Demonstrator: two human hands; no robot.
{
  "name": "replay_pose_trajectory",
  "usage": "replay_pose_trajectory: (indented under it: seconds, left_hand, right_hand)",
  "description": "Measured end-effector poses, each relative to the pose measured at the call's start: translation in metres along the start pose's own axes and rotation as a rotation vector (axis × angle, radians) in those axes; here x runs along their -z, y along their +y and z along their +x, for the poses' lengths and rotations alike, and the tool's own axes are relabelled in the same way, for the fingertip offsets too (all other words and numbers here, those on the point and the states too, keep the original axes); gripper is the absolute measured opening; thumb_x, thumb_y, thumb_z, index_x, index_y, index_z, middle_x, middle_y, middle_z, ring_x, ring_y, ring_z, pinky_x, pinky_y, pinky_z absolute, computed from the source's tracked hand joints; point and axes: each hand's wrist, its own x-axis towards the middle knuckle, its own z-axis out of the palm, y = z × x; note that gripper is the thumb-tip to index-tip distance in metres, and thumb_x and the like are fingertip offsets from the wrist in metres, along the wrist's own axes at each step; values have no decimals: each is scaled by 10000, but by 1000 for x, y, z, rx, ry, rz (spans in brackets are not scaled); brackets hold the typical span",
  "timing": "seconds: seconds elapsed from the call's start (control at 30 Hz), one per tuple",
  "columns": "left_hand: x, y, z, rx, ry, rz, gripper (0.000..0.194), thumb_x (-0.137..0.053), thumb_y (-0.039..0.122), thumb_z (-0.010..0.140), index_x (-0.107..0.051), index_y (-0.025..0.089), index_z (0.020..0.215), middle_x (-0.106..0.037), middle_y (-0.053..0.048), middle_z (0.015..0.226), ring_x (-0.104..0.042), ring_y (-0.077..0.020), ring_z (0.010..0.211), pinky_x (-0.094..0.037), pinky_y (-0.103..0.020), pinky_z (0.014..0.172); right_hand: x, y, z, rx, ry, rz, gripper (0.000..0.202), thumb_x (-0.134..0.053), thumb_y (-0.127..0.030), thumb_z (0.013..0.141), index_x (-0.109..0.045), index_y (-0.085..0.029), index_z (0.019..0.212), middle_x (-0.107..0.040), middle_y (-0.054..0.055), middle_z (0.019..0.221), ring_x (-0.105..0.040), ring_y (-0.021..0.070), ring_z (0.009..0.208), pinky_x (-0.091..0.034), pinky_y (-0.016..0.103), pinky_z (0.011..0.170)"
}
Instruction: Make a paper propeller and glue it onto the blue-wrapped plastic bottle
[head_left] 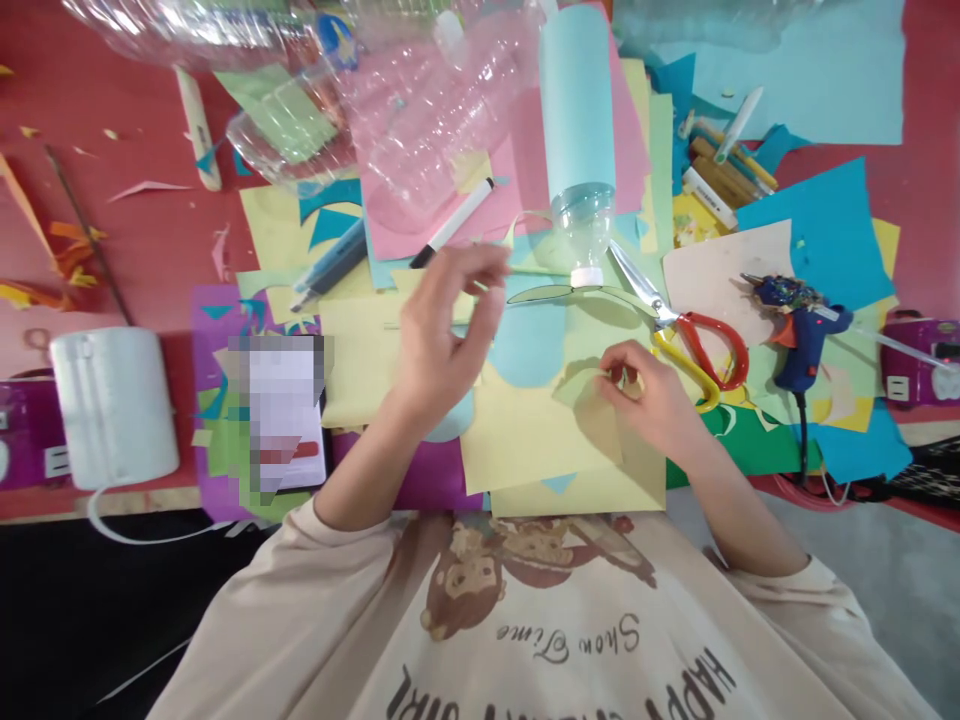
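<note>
My right hand [651, 392] is closed in a pinch at the end of a pale green paper leaf [579, 386], above a yellow sheet [525, 440]. My left hand [450, 330] hovers over the papers with curved fingers, thumb slightly apart from the fingertips; I see nothing held in it. Close to its thumb, a pale green leaf shape with a dark outline [541, 294] lies by the white cap [586, 277] of a plastic bottle. That bottle, wrapped in light blue paper [577, 100], lies with its cap towards me. Open scissors [712, 350] with red and yellow handles rest beside it.
A blue glue gun [802, 345] lies at the right, its cord trailing down. Clear plastic bottles [442, 120] cover the back. A black-and-white marker [454, 222], a phone [289, 415], a white case [116, 405] and a cutter [199, 130] lie towards the left.
</note>
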Motion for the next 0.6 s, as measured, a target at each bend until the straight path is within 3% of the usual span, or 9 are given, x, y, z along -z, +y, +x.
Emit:
replay_pose_trajectory:
  seconds: [0.07, 0.2, 0.3, 0.43, 0.5, 0.6]
  left_hand:
    - [-10, -1, -1, 51, -115, -136, 189, -480, 371, 947, -595, 237, 1014, -652, -23, 934, -628, -125, 827, -533, -296, 757]
    - [-28, -10, -2, 222, -210, -298, 268, -617, 465, 843, -580, 203, 886, -647, -17, 854, -623, -124, 771, -522, -257, 688]
    - [-34, -15, 0, 276, -124, -436, 263, -620, 450, 847, -552, 204, 782, -581, 19, 703, -583, -98, 648, -498, -235, 605]
    - [-32, -16, 7, 310, -46, -457, 206, -626, 406, 854, -591, 209, 802, -589, 21, 692, -560, -91, 602, -492, -243, 579]
    - [-32, -16, 11, 310, -56, -412, 179, -626, 385, 855, -617, 209, 826, -616, 11, 725, -566, -96, 617, -491, -251, 584]
    - [-35, -17, 11, 299, -80, -358, 163, -640, 362, 841, -647, 200, 843, -646, -1, 762, -581, -105, 650, -492, -261, 605]
  right_hand:
    - [3, -4, 14, -33, 71, 218, 98, -582, -227, 845, -545, -229, 937, -587, -7, 813, -587, 130, 689, -513, 282, 653]
    - [3, -13, 42, -76, 153, 521, 176, -632, -283, 817, -519, -237, 943, -599, -16, 895, -631, 101, 658, -559, 285, 689]
    - [2, -18, 54, -65, 6, 579, 228, -671, -336, 798, -528, -227, 939, -623, -9, 879, -649, 119, 693, -567, 297, 707]
    - [5, -21, 64, -2, -276, 343, 189, -682, -353, 804, -587, -192, 776, -616, -9, 744, -616, 131, 707, -517, 269, 670]
    - [5, -21, 68, 4, -320, 297, 214, -687, -366, 799, -596, -182, 738, -607, -6, 735, -589, 124, 695, -484, 255, 632]
    - [1, -19, 73, -28, -279, 399, 251, -704, -407, 775, -603, -178, 772, -590, -11, 739, -559, 112, 684, -462, 247, 611]
